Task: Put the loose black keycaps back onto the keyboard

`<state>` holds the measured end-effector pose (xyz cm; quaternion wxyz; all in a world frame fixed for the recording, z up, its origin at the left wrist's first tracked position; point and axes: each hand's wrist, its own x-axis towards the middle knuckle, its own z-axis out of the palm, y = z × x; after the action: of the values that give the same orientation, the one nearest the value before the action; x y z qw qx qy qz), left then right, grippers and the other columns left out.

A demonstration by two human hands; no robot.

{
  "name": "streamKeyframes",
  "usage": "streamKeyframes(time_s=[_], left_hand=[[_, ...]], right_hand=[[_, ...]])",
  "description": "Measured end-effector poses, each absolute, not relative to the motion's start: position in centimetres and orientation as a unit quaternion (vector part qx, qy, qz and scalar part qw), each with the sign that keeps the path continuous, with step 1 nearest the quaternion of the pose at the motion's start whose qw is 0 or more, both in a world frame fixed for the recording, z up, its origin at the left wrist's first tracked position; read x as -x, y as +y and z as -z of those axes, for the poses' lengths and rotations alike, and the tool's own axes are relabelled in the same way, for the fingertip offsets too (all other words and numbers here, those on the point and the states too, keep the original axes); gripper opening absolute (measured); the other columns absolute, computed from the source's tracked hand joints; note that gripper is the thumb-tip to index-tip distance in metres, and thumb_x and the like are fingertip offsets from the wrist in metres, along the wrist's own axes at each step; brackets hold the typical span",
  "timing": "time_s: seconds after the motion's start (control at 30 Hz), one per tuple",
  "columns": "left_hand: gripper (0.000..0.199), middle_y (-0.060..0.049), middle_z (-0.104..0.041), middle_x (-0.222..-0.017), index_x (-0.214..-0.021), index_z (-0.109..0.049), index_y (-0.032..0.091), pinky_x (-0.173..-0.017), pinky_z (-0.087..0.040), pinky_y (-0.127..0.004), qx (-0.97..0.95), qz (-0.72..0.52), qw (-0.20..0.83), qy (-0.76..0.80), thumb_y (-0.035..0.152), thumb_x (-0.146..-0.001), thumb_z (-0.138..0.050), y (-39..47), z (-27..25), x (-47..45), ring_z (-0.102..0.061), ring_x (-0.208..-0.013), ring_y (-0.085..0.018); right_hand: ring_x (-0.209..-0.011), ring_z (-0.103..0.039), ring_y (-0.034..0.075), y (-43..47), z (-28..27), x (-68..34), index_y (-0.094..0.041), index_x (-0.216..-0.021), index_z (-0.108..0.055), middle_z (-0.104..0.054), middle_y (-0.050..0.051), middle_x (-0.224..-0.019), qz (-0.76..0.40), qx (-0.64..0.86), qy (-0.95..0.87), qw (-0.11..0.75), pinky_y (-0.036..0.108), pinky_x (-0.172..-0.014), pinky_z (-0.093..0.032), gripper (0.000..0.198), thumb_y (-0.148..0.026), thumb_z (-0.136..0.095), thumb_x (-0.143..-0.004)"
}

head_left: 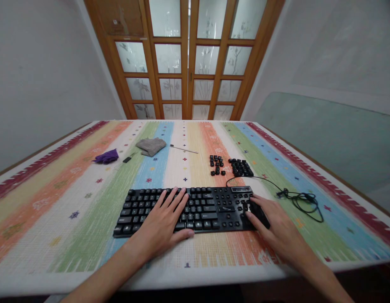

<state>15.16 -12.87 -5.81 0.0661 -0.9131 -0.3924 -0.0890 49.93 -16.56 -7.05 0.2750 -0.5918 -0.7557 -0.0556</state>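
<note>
A black keyboard (195, 210) lies across the near part of the table. Keycaps cover its left and middle; the navigation section and number pad show mostly bare key posts. My left hand (165, 221) rests flat on the middle keys, fingers spread, thumb along the front edge. At the right end, my right hand (273, 219) is bent around the keyboard, thumb and a fingertip apart over the number pad; its other fingers are partly hidden. Behind the keyboard sit a loose group of black keycaps (217, 163) and a tighter keycap cluster (242, 167).
The keyboard's cable (308, 206) is coiled at right. Farther back lie a grey cloth (151, 146), a purple cloth (106, 156), a small black object (127, 160) and a thin brush-like stick (184, 148). A striped cloth (84, 235) covers the table.
</note>
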Motion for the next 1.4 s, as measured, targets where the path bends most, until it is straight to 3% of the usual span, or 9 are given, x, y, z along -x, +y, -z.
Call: streamKeyframes(time_s=[0.27,0.67,0.83,1.0,1.17,1.4], left_hand=[[0.083,-0.009,-0.024,-0.163,-0.155,-0.026,0.016,-0.121,-0.022,-0.053,0.915,0.072,0.056,-0.393,0.073,-0.095,-0.029,-12.8,5.9,-14.8,-0.021,-0.151,-0.031],[0.077,-0.008,-0.029,-0.162,-0.157,-0.023,0.019,-0.121,-0.023,-0.049,0.918,0.111,0.071,-0.374,0.067,-0.098,-0.032,-13.0,6.1,-14.4,-0.023,-0.15,-0.029],[0.079,-0.011,-0.031,-0.161,-0.157,-0.024,0.017,-0.119,-0.024,-0.056,0.907,0.124,0.092,-0.392,0.067,-0.097,-0.036,-13.0,6.6,-13.1,-0.025,-0.149,-0.035],[0.08,-0.012,-0.031,-0.161,-0.156,-0.025,0.016,-0.117,-0.026,-0.057,0.893,0.126,0.116,-0.417,0.067,-0.096,-0.039,-13.1,7.2,-11.0,-0.024,-0.149,-0.036],[0.081,-0.011,-0.032,-0.16,-0.157,-0.024,0.016,-0.119,-0.024,-0.056,0.885,0.131,0.122,-0.43,0.067,-0.096,-0.04,-13.3,7.3,-10.2,-0.025,-0.149,-0.035],[0.077,-0.009,-0.029,-0.161,-0.156,-0.025,0.017,-0.119,-0.023,-0.056,0.899,0.103,0.076,-0.419,0.066,-0.098,-0.035,-12.0,5.9,-10.8,-0.024,-0.149,-0.035]], right_hand=[[-0.085,-0.07,0.031,-16.6,6.3,-49.1,-0.017,-0.116,-0.061,-0.072,0.014,-0.096,-0.036,0.713,-0.642,0.278,0.048,-0.08,-0.055,0.048,-0.053,-0.048,-0.088],[-0.078,-0.073,0.029,-16.4,5.9,-49.6,-0.022,-0.093,-0.063,-0.075,0.009,-0.086,-0.124,0.717,-0.586,0.355,0.04,-0.068,-0.057,0.034,-0.054,-0.058,-0.081],[-0.075,-0.073,0.024,-16.4,6.2,-48.3,-0.022,-0.082,-0.059,-0.075,0.011,-0.096,-0.188,0.671,-0.599,0.393,0.034,-0.065,-0.059,0.025,-0.047,-0.061,-0.084],[-0.073,-0.072,0.022,-15.9,6.1,-45.3,-0.021,-0.087,-0.063,-0.074,0.008,-0.088,-0.206,0.645,-0.619,0.398,0.033,-0.066,-0.06,0.022,-0.043,-0.06,-0.086],[-0.071,-0.069,0.021,-14.9,5.9,-44.4,-0.021,-0.09,-0.064,-0.072,0.006,-0.084,-0.179,0.637,-0.652,0.37,0.033,-0.066,-0.058,0.023,-0.042,-0.057,-0.088],[-0.066,-0.066,0.021,-14.2,4.2,-45.1,-0.022,-0.08,-0.067,-0.07,0.004,-0.074,-0.13,0.64,-0.707,0.271,0.033,-0.061,-0.052,0.026,-0.042,-0.052,-0.088]])
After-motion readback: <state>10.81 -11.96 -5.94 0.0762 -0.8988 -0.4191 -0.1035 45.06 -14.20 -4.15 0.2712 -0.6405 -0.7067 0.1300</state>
